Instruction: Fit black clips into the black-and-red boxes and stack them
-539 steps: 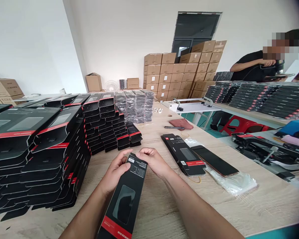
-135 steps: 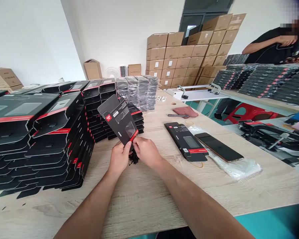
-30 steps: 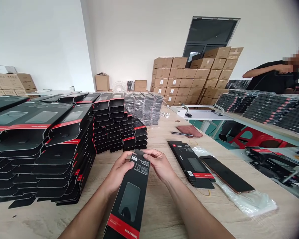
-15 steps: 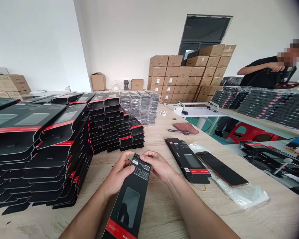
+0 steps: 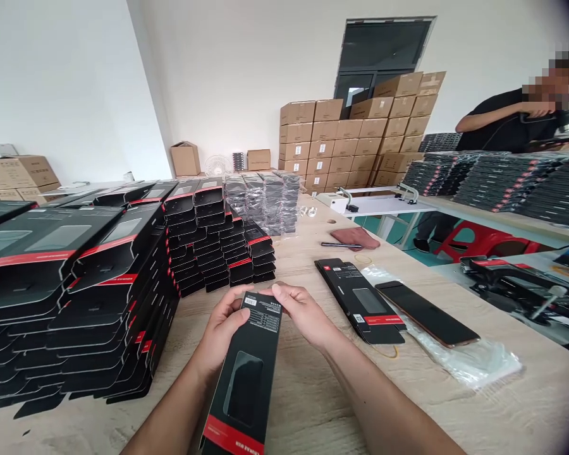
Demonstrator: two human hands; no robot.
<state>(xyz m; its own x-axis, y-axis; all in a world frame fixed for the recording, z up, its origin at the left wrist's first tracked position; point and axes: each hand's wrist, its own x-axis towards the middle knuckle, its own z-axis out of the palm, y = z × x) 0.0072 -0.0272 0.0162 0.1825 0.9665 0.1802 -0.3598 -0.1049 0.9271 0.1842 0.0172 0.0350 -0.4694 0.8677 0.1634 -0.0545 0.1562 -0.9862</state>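
Both my hands hold a long black cardboard retail box [image 5: 244, 379] with a red band and a dark window, its near end running toward me over the table's edge area. My left hand [image 5: 222, 330] grips its far end from the side. My right hand [image 5: 303, 313] presses its fingertips on the far end's other side. To the right lies a second flat black box [image 5: 359, 300] with a red stripe. Past it, a dark-screened smartphone [image 5: 427, 314] rests on a clear plastic bag [image 5: 464, 360].
Tall stacks of black boxes [image 5: 90, 297] fill the left of the light wood table [image 5: 516, 404]. Plastic-wrapped packs [image 5: 263, 202], a pen [image 5: 341, 244] and a reddish cloth [image 5: 353, 238] lie beyond. Cardboard cartons [image 5: 341, 142] rise at the back; a co-worker [image 5: 502, 120] stands right.
Compared with 4.5 s ago, the box has come down from a raised tilt and now points toward me. Over the last second, my hands have barely shifted and the view has swayed slightly.
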